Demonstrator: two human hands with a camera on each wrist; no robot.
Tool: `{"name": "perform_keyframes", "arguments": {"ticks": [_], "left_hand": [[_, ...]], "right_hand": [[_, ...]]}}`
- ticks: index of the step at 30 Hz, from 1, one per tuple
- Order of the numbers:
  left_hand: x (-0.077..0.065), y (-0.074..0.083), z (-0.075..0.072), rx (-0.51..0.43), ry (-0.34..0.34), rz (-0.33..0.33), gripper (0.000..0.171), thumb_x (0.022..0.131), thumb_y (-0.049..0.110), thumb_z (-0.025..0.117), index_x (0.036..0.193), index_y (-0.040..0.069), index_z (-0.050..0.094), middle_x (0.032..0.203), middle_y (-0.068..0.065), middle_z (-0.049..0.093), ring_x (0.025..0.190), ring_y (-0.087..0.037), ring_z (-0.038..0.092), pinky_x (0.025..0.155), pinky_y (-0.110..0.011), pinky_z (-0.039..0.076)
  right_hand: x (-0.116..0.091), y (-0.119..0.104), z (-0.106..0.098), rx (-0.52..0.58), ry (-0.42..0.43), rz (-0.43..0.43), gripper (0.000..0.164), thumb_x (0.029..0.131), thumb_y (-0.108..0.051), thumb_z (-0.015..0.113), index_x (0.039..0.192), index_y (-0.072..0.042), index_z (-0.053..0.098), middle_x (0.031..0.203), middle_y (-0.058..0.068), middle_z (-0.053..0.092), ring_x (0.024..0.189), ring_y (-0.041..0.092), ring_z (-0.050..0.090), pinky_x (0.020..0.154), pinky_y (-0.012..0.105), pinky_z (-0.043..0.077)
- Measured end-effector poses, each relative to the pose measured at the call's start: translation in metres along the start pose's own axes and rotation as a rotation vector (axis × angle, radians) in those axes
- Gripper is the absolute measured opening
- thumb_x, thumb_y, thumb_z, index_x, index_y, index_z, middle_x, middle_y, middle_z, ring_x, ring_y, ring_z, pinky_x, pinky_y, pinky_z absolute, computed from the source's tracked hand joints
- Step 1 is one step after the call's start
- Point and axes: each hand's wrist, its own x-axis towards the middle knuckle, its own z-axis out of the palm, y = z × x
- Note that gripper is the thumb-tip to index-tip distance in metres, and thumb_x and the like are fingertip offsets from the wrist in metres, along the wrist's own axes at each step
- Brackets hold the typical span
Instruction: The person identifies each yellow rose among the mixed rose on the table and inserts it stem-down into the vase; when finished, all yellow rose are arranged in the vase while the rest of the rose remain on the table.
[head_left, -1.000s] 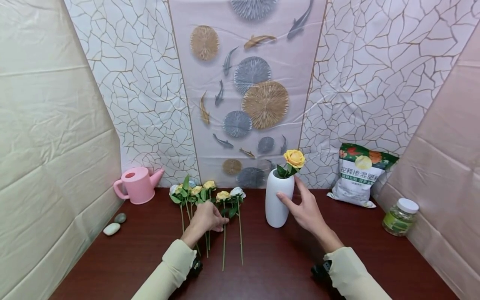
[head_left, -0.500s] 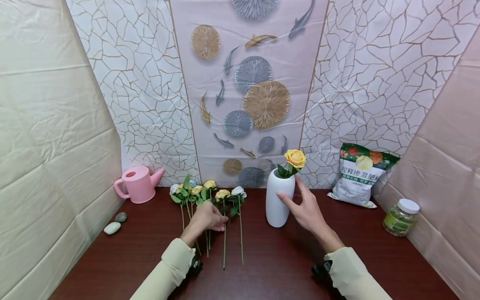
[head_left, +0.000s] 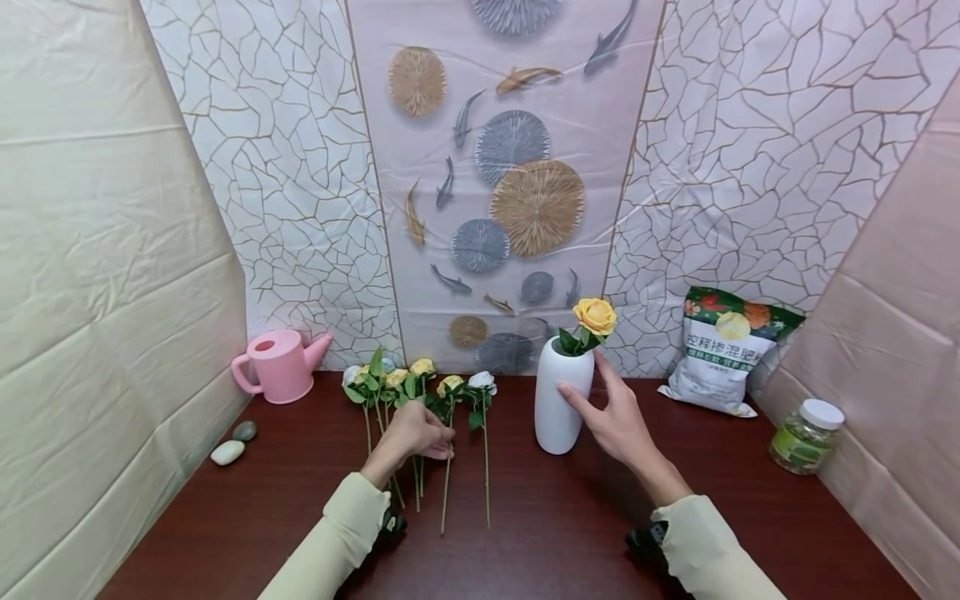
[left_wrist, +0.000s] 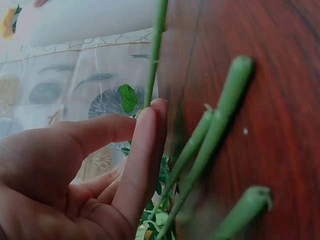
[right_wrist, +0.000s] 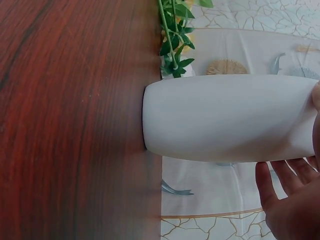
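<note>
Between thumb and fingertips, my left hand (head_left: 414,429) pinches the stem of a yellow rose (head_left: 450,385); in the left wrist view that green stem (left_wrist: 156,47) runs up from the fingertips. Just right of it lies a white rose (head_left: 482,382) on the table. More cut roses (head_left: 372,383), yellow and pale, lie left of the hand with stems toward me. My right hand (head_left: 621,421) holds a white vase (head_left: 557,408), thumb on its front and fingers round the right side. The vase (right_wrist: 225,117) stands upright with one yellow rose (head_left: 596,317) in its mouth.
A pink watering can (head_left: 281,371) stands back left, with two pebbles (head_left: 228,452) in front of it. At the back right a fertilizer bag (head_left: 723,358) leans by the wall, and a white-lidded jar (head_left: 806,437) sits near the right edge. Patterned cloth walls surround the table.
The pinched yellow rose has tilted slightly, its bloom shifting right and its stem end a little left. My right hand and the vase have stayed in place.
</note>
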Motion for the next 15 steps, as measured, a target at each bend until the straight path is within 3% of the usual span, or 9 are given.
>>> {"name": "perform_keyframes", "arguments": {"ticks": [5,9,15], "left_hand": [[0.0,0.001,-0.004,-0.042,-0.014,0.014,0.021,0.093,0.01,0.071,0.104,-0.008,0.074,0.077,-0.015,0.076,0.069,-0.024,0.077,0.067,-0.034,0.063],[-0.004,0.011,-0.008,-0.064,0.026,0.047,0.022,0.095,0.011,0.069,0.107,-0.008,0.073,0.081,-0.015,0.077,0.073,-0.023,0.077,0.07,-0.033,0.063],[-0.008,0.03,-0.008,-0.072,0.106,0.173,0.017,0.095,0.012,0.069,0.102,-0.002,0.074,0.085,-0.014,0.078,0.075,-0.025,0.077,0.075,-0.041,0.063]], "right_hand": [[0.0,0.0,0.0,0.001,-0.002,0.002,0.08,0.092,-0.052,0.068,0.158,-0.033,0.026,0.159,0.002,0.04,0.147,0.025,0.039,0.112,0.06,0.041],[-0.001,-0.002,0.0,-0.004,0.0,0.005,0.081,0.092,-0.052,0.068,0.158,-0.031,0.026,0.16,0.003,0.039,0.147,0.025,0.038,0.113,0.06,0.04],[-0.001,-0.002,0.0,-0.002,0.001,0.007,0.082,0.092,-0.051,0.068,0.159,-0.032,0.025,0.16,0.004,0.038,0.147,0.026,0.038,0.112,0.06,0.04]]}}
